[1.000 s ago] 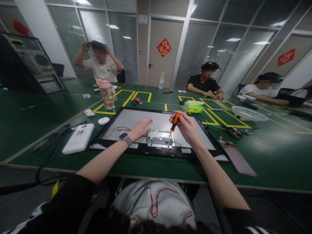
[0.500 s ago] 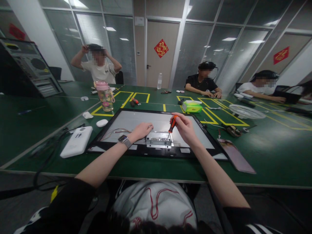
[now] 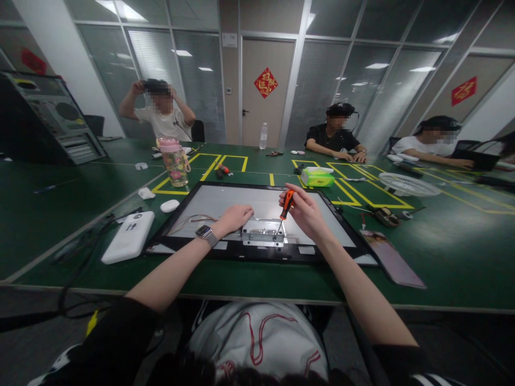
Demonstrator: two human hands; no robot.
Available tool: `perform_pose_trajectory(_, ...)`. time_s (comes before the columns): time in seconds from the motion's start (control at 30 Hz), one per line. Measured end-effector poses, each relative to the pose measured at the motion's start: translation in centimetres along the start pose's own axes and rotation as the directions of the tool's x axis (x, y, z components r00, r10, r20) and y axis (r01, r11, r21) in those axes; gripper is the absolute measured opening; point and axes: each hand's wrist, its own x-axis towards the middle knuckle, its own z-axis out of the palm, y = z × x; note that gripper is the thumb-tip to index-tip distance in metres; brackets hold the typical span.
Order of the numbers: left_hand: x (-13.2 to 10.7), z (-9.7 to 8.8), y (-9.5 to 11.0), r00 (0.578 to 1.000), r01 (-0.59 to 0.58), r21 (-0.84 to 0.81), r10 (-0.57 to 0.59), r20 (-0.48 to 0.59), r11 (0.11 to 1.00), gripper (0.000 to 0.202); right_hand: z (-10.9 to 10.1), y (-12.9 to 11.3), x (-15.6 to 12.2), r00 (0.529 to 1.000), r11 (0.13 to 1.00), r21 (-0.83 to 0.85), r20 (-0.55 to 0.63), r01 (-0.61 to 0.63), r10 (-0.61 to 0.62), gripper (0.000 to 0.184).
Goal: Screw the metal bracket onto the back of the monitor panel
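Note:
My right hand [image 3: 304,210] grips an orange-and-black screwdriver [image 3: 287,203], its shaft slanting down to the right part of a silver metal bracket [image 3: 263,237]. The tip meets the bracket near its right end; the exact screw there is too small to make out. My left hand [image 3: 234,219], with a watch [image 3: 206,232] on the wrist, rests on the panel against the bracket's upper left side. Its fingers are loosely bent and partly hidden. Beneath both hands lies a large black-framed display panel [image 3: 205,206] with a grey back. Thin wires [image 3: 192,219] run left of the bracket.
Left stand a white power bank [image 3: 129,236], a white case [image 3: 169,206] and a pink-lidded bottle [image 3: 174,166]. A phone [image 3: 392,260] lies right; a green tissue pack [image 3: 317,177] sits behind the panel. Several people sit across the table, and a computer case [image 3: 52,118] stands far left.
The view has shifted slightly. The screwdriver stays at the right part of the bracket, with the fingers of my right hand slightly repositioned on its handle. My left hand is nearly unchanged.

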Motion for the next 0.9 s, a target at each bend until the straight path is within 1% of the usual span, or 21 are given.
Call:
perform_pose_trajectory(0.1, -0.04, -0.06, 0.10, 1.000, 0.003, 0.003, -0.003, 0.003, 1.000, 0.039, 0.02, 0.05, 0.03, 1.000, 0.999, 0.034, 0.001, -0.013, 0.013, 0.029)
perform_pose_trajectory(0.23, -0.06, -0.11, 0.20, 1.000, 0.008, 0.003, -0.008, 0.003, 1.000, 0.039, -0.25, 0.39, 0.14, 1.000, 1.000, 0.011, -0.015, 0.017, -0.017, 0.024)
perform_pose_trajectory(0.3, -0.05, -0.10, 0.19, 1.000, 0.009, 0.005, -0.009, 0.004, 1.000, 0.040, -0.38, 0.50, 0.18, 1.000, 1.000, 0.024, -0.004, 0.001, -0.001, 0.024)
perform_pose_trajectory(0.43, -0.04, -0.02, 0.11, 1.000, 0.006, 0.010, -0.006, 0.005, 1.000, 0.039, -0.34, 0.46, 0.20, 0.999, 0.997, 0.060, 0.006, -0.046, 0.046, 0.032)
perform_pose_trajectory(0.53, -0.05, 0.06, 0.04, 1.000, 0.004, 0.016, -0.004, 0.003, 1.000, 0.039, -0.17, 0.35, 0.15, 0.999, 0.995, 0.086, 0.004, -0.041, 0.041, 0.027)
perform_pose_trajectory(0.63, -0.03, 0.10, -0.01, 1.000, 0.002, 0.018, -0.002, 0.004, 1.000, 0.040, -0.05, 0.24, 0.08, 0.999, 0.994, 0.104, 0.026, -0.028, 0.026, 0.022)
perform_pose_trajectory(0.8, 0.01, -0.03, 0.05, 1.000, 0.007, 0.025, -0.007, 0.012, 1.000, 0.039, 0.00, 0.27, 0.05, 0.996, 0.986, 0.147, 0.057, -0.082, 0.075, 0.025)
perform_pose_trajectory(0.9, -0.09, -0.21, 0.24, 1.000, 0.007, 0.029, -0.008, 0.017, 1.000, 0.039, -0.20, 0.58, 0.13, 0.995, 0.975, 0.202, 0.050, -0.093, 0.084, 0.022)
